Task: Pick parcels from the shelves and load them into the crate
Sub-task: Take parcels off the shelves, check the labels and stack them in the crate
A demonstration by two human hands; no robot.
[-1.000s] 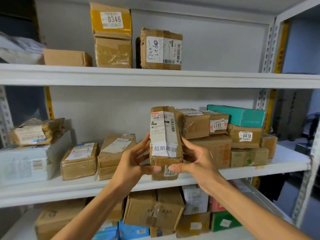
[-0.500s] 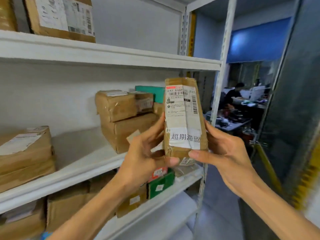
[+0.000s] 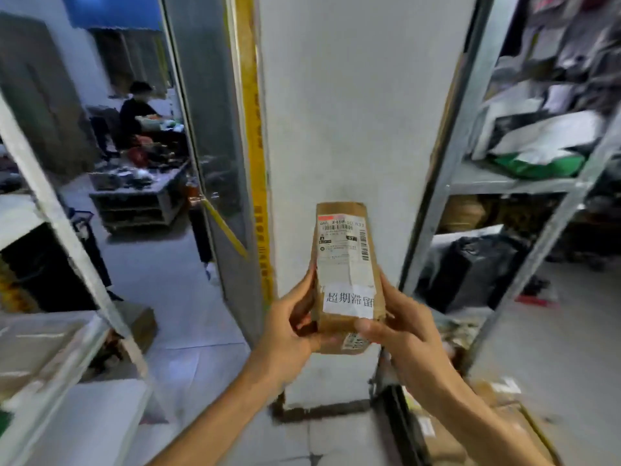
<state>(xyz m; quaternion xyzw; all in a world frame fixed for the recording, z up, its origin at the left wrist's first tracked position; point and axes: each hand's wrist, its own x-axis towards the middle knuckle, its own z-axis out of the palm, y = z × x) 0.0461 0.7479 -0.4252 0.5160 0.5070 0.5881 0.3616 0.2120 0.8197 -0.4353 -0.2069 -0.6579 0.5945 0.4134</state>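
Swinging right since half a second ago, our view loses the shelf of brown boxes. A white pillar (image 3: 336,112) now stands behind the parcel (image 3: 346,274), which sits in our hands much as before.

- Parcel: upright in the air, off every shelf, label facing us, white strip of printed characters across its lower front.
- Left hand (image 3: 289,331): fingers curled round the parcel's lower left edge, thumb at the bottom front.
- Right hand (image 3: 403,327): thumb laid across the lower front, fingers wrapped behind the right side.
- Yellow strip (image 3: 255,146) runs down the pillar's left edge.
- Right: metal shelf rack (image 3: 504,185) holding a green bag (image 3: 537,166), with a black bag (image 3: 470,267) below.
- Far left: seated person (image 3: 134,112) at a bench, blurred.
- Low right: brown cardboard (image 3: 447,438) with white labels, too blurred to identify.
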